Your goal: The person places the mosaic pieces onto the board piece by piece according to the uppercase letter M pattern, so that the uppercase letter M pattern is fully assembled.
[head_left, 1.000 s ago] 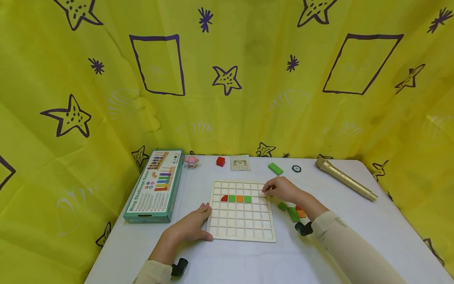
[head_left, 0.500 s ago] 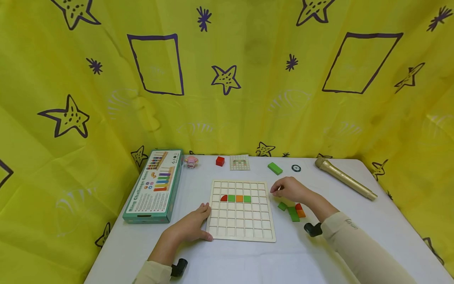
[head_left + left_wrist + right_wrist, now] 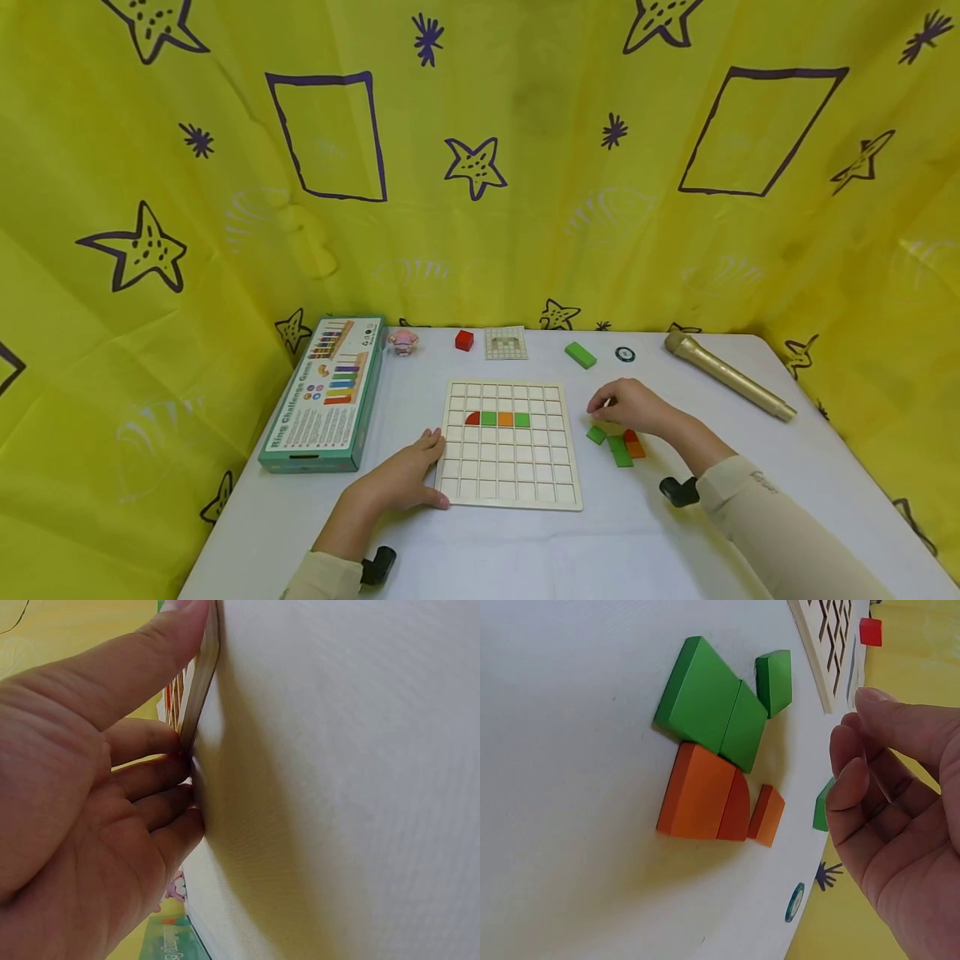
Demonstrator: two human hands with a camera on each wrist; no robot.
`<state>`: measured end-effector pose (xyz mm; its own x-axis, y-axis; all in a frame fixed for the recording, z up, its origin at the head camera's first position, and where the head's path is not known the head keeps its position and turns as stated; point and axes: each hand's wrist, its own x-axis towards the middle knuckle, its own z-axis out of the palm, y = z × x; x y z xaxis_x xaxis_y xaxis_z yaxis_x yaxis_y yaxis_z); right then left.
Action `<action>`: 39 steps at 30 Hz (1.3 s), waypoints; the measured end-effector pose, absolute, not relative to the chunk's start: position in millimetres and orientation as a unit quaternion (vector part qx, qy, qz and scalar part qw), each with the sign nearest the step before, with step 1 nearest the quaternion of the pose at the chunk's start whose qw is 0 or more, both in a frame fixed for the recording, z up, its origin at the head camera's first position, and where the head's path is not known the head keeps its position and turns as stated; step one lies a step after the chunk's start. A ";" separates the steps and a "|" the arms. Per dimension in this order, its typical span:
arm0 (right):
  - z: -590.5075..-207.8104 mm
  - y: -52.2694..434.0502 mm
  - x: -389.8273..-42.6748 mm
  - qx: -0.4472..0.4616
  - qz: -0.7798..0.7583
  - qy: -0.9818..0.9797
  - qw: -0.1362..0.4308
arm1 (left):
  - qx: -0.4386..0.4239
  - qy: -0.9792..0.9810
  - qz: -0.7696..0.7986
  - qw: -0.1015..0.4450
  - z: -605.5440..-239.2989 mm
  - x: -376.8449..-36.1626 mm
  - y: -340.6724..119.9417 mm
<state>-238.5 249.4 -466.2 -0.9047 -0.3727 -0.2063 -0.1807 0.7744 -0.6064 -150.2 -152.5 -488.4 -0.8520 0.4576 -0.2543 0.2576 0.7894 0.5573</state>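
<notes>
A wooden grid board [image 3: 506,487] lies on the table, with a row of tiles in its upper half: a red quarter-round tile [image 3: 472,418], a green tile [image 3: 489,418], an orange tile [image 3: 506,419] and a second green one. My left hand [image 3: 408,475] touches the board's left edge with thumb and fingers stretched along it. Above a loose cluster right of the board hovers my right hand [image 3: 636,407], fingers loosely bent, nothing visible between them. The cluster shows green blocks [image 3: 697,697], an orange block [image 3: 701,795] and a red-orange curved block [image 3: 736,806], all apart from that hand.
Behind the board are a red cube [image 3: 464,340], a pattern card [image 3: 506,342], a green block [image 3: 581,355] and a dark round disc [image 3: 625,354]. A game box [image 3: 326,396] and a pink figurine [image 3: 403,342] stand left; a gold microphone [image 3: 727,375] lies right.
My right hand has moved right, from the board's upper right edge to over the loose blocks. The left hand and the row of tiles stay in place.
</notes>
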 end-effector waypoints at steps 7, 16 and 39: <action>-470.4 262.0 -235.8 -0.150 -0.310 0.925 0.160 | 0.193 0.927 0.259 0.193 -488.1 -151.1 -151.8; -473.9 275.4 -227.7 -0.140 -0.307 0.928 0.157 | 0.191 0.927 0.259 0.194 -488.8 -151.1 -151.9; -485.5 304.8 -218.0 -0.172 -0.299 0.923 0.168 | 0.187 0.929 0.255 0.195 -490.4 -151.9 -152.7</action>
<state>-218.0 304.8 -485.5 -0.8843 -0.4185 -0.2070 -0.2176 0.7617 -0.6102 -151.9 -152.7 -490.4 -0.8542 0.4467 -0.2660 0.2486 0.8002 0.5458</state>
